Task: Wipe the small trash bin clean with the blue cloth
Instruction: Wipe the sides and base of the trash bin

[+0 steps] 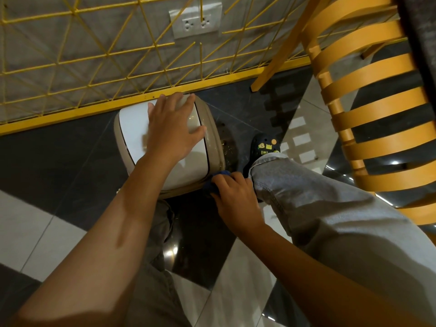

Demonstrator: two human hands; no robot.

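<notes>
The small trash bin [134,135], white with a beige rim, stands on the dark floor against a yellow rail. My left hand [173,128] lies flat on its lid with the fingers spread, pressing on the top. My right hand [236,197] is closed on the blue cloth [218,179] and holds it against the bin's near right lower corner. Most of the cloth is hidden under my fingers.
A yellow wire grid fence [94,55] runs behind the bin, with a wall socket [195,21] beyond it. An orange slatted chair [368,102] stands at the right. My grey-trousered leg [318,201] and black shoe [264,147] are beside the bin.
</notes>
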